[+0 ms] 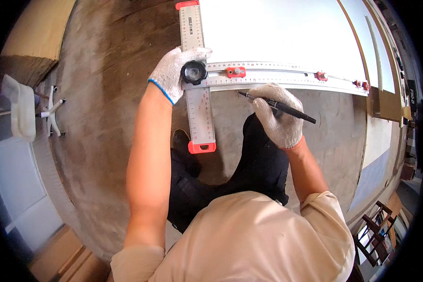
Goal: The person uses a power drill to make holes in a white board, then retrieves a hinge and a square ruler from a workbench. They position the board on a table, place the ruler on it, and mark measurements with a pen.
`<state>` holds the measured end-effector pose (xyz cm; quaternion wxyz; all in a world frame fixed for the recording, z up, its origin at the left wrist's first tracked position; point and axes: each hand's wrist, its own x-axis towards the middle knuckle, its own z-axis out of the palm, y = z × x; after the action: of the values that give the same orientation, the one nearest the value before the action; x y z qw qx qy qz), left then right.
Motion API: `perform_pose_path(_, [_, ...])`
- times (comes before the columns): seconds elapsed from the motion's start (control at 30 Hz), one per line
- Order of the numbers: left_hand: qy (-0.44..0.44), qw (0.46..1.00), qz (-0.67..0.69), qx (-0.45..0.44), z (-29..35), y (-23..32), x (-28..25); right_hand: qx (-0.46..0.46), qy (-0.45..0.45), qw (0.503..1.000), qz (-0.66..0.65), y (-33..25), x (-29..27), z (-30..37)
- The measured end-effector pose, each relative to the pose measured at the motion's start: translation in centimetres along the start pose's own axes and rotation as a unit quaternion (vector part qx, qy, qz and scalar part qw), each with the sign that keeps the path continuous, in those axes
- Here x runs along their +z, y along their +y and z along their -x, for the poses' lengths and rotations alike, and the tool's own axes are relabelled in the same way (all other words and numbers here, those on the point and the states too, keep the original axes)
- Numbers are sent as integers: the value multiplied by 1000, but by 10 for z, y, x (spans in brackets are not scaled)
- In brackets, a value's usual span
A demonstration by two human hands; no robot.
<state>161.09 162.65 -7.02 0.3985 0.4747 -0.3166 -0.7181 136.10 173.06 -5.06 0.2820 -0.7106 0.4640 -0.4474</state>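
A metal T-square (202, 113) with red end caps lies along the near and left edges of a large white board (277, 28). Its long rail carries red sliding stops (236, 72), and a black knob (194, 72) sits where the two rulers cross. My left hand (174, 70), in a white knit glove with a blue cuff, grips the T-square beside that knob, fingers over the ruler. In a matching glove, my right hand (279, 115) holds a black marker pen (282, 107). The pen's tip points left, just below the rail near the crossing.
Stacked boards (33, 42) stand at the upper left. Near them are a white chair base (51, 112) and a pale plastic container (21, 108). More panels (385, 98) lean along the right. A dark metal frame (377, 232) sits at the lower right.
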Motion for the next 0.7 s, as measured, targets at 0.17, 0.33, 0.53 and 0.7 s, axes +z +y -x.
perform_pose_path(0.17, [-8,1000,5,12,-5,-7,-6,-5,-4,1000,18,-1,-2,0])
perform_pose_path(0.33, [28,999,-17,27,-2,-7,1,8,-6,1000,22,8,-2,-2])
perform_pose_path(0.53, [14,999,-7,36,-3,-10,-3,39,-7,999,13,4,2,-5])
perform_pose_path(0.7, [-5,1000,-13,26,-7,-13,-10,32,-2,999,25,4,5,-6])
